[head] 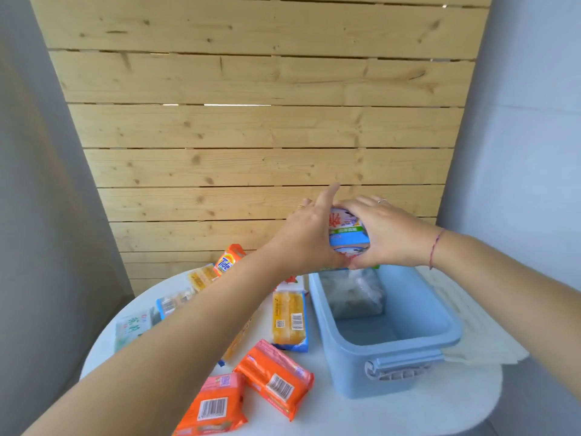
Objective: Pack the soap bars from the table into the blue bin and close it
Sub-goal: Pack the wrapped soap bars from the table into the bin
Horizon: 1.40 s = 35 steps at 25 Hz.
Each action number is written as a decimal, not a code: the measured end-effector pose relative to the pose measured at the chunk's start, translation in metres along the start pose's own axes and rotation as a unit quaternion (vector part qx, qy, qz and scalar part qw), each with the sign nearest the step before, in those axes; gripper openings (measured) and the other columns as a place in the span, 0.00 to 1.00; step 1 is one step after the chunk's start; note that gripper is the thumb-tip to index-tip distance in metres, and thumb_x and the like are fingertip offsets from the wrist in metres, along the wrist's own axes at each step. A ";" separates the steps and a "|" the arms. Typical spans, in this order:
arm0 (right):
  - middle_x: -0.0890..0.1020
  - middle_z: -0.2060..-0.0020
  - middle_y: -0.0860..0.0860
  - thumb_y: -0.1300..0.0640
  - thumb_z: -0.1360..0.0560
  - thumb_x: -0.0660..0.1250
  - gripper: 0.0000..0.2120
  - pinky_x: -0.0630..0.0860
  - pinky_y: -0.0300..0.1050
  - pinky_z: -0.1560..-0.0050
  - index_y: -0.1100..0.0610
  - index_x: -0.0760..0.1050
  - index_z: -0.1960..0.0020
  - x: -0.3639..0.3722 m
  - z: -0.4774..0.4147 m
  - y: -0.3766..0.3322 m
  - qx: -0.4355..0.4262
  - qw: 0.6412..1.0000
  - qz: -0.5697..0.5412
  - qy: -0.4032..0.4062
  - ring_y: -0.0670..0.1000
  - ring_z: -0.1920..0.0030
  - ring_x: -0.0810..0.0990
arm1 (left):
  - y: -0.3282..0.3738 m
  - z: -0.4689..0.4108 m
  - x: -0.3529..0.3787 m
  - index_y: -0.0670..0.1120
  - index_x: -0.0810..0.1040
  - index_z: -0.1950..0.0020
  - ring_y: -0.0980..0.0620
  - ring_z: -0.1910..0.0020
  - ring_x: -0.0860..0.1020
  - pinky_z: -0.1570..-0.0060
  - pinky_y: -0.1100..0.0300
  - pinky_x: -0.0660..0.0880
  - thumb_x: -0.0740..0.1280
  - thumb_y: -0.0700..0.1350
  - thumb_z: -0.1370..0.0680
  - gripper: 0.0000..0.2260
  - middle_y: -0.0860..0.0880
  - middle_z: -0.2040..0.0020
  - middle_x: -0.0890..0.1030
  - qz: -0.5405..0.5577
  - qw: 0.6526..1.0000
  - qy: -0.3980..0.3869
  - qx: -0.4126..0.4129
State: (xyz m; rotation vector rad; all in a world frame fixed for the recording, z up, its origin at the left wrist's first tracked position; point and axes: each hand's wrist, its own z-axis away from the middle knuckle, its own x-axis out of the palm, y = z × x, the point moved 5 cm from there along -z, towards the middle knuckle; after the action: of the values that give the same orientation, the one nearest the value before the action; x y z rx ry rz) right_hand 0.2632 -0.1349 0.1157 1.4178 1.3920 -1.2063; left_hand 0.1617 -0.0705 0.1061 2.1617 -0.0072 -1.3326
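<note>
Hands, left (309, 237) and right (382, 236), clasp white-and-blue wrapped soap bar (347, 234) above rectangular blue plastic bin (325, 316) at 12 o'clock; slick wrapper might slip

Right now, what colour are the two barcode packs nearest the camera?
Orange, both packs; clearest in the head view.

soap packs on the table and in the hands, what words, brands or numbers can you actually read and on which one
"Tide": on the orange pack at the table's far side.
Pale green pack: large Chinese characters, too blurred to read.
Pack held in both hands: red characters, unreadable.
Two orange packs and yellow pack: barcodes only, digits too small.
</note>
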 end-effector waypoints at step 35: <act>0.74 0.44 0.52 0.48 0.31 0.71 0.24 0.75 0.52 0.49 0.49 0.72 0.36 0.145 0.013 0.022 -0.033 0.956 0.091 -0.277 0.57 0.43 0.75 | -0.079 0.043 0.103 0.54 0.37 0.24 0.48 0.29 0.65 0.29 0.54 0.61 0.55 0.58 0.21 0.34 0.47 0.28 0.66 0.221 0.949 -0.097 -0.200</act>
State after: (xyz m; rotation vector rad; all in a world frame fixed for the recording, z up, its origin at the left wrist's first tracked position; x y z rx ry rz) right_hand 0.2757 -0.1148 -0.0293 1.0234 0.8844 -1.2924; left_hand 0.1548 -0.0567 -0.0292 1.5667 -0.2627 -1.1574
